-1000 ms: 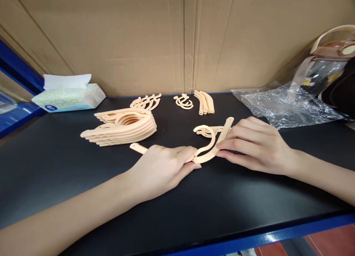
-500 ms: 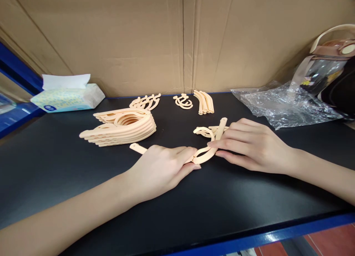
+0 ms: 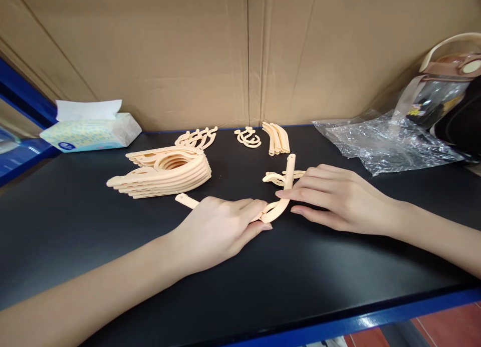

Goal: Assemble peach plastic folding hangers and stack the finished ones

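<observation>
A cream plastic folding clothes hanger [image 3: 280, 207] lies low over the black table, between my two hands. My left hand [image 3: 221, 224] is closed round one arm of it near the joint; that arm's holed end sticks out past the knuckles. On the other arm, which points up and away, my right hand [image 3: 330, 199] has its index fingertip laid across, with the thumb lower and to the right. The hanger's curved hook is partly covered by that arm. Just beyond, small cream hook pieces [image 3: 299, 174] lie partly hidden behind my right fingers.
Stacked cream hangers [image 3: 165, 179] stand at the left. Loose hooks [image 3: 197, 136], more hooks [image 3: 248, 137] and curved arms [image 3: 277, 138] lie along the back. A tissue pack [image 3: 92, 131] sits back left; crumpled clear plastic [image 3: 398, 141] and a bottle [image 3: 447, 89] are back right.
The hanger's right arm has swung leftward and stands more upright, now covering part of the hook. My right fingers have shifted slightly left with it; my left hand stays put.
</observation>
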### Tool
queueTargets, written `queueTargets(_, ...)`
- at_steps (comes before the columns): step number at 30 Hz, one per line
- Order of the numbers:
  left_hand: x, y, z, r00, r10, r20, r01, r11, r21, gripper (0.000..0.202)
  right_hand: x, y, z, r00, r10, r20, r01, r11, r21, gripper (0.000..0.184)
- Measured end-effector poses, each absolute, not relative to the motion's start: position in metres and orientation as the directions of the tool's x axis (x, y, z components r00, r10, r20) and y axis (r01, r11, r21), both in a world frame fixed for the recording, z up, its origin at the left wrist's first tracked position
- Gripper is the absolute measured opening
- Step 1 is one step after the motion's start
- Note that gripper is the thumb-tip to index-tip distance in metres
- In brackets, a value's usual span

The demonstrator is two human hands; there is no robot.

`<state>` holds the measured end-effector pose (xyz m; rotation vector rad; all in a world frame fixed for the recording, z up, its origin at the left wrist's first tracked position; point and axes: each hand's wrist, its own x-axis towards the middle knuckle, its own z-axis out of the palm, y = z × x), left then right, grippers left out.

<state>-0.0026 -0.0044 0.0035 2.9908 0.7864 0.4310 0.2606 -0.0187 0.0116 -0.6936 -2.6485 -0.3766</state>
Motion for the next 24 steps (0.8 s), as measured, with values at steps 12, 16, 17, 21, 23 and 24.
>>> queueTargets(12,-0.0026,-0.0056,0.004,0.844,0.452,0.29,0.446,-0.891,0.091,0.021,0.2597,-0.0167,0.0099,-0.793,0.491,0.361,0.564,0.816,0.128,0.027)
queueTargets(16,-0.0027,-0.0053,0.0043,0.849,0.442,0.291,0.433,-0.896,0.097,0.019,0.2606,-0.016,0.0101,-0.785,0.51,0.351,0.577,0.808,0.118,0.027)
queueTargets(17,-0.0026,-0.0052,0.0044,0.849,0.442,0.291,0.433,-0.896,0.098,0.019,0.2609,-0.0159,0.0103,-0.785,0.51,0.352,0.577,0.808,0.117,0.027)
queueTargets(21,-0.0024,-0.0048,0.0044,0.851,0.438,0.29,0.43,-0.898,0.094,0.02,0.262,-0.016,0.0108,-0.786,0.515,0.342,0.579,0.807,0.116,0.028)
queueTargets(23,-0.0022,-0.0044,0.0044,0.851,0.437,0.29,0.43,-0.898,0.092,0.02,0.2622,-0.016,0.0108,-0.786,0.521,0.335,0.582,0.806,0.112,0.029)
queueTargets(24,-0.0022,-0.0043,0.0044,0.852,0.439,0.286,0.431,-0.897,0.094,0.021,0.2623,-0.0159,0.0108,-0.786,0.522,0.332,0.582,0.806,0.11,0.029)
